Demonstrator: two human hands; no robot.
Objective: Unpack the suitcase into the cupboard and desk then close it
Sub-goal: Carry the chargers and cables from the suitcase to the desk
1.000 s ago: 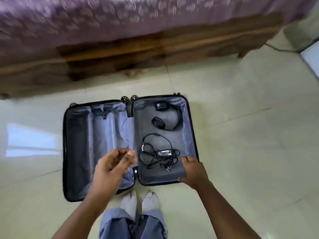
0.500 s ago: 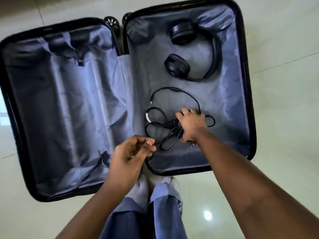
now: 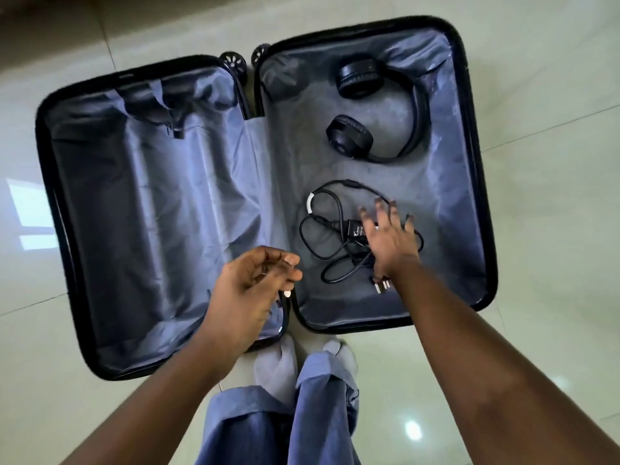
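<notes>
Right hand (image 3: 389, 239) fingers (image 3: 380, 209) spread over the charger (image 3: 352, 229); gather brick and cable together. Left hand (image 3: 248, 297) loosely curled, empty.

A black hard-shell suitcase (image 3: 476, 156) lies open flat on the floor, both halves lined in grey-blue fabric. The left half holds nothing. In the right half, black headphones (image 3: 416, 109) lie near the far edge, and a black charger (image 3: 335, 226) with tangled cable lies toward the near edge.
</notes>
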